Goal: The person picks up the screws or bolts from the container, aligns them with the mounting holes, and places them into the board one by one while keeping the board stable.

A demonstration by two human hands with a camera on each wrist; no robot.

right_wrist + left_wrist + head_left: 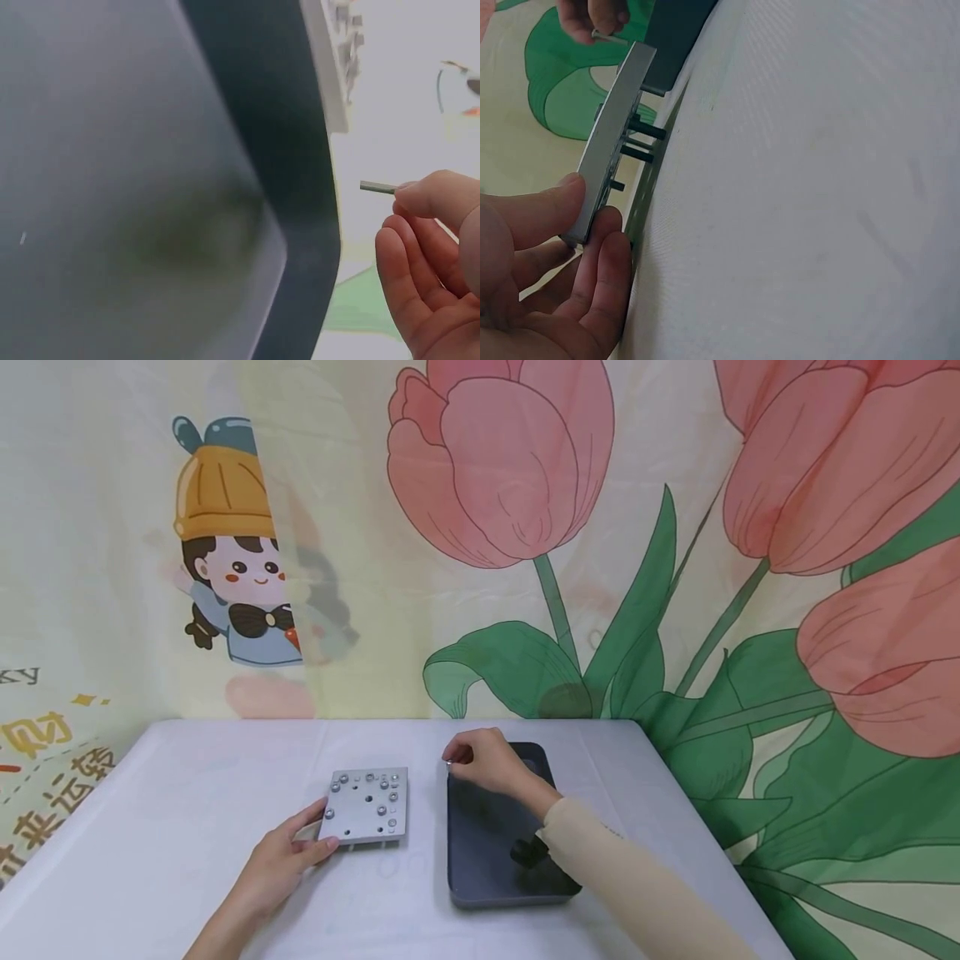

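Observation:
My left hand (277, 864) grips a square silver metal plate (354, 817) by its left edge, thumb on the near corner. Bolts and small holes dot the plate's top face. Dark bolt shanks (649, 129) stick out of its underside in the left wrist view, where the plate is raised off the cloth. Between thumb and fingertip my right hand (489, 763) pinches a slim metal screw (377, 187), above the far left edge of a dark tray (510, 902). The screw points away from the fingertips, its far end free.
Small black parts (528, 852) lie in the tray near its right side, partly behind the right sleeve (615, 877). A white cloth (187, 827) covers the table. Behind it hangs a printed curtain with tulips (510, 460).

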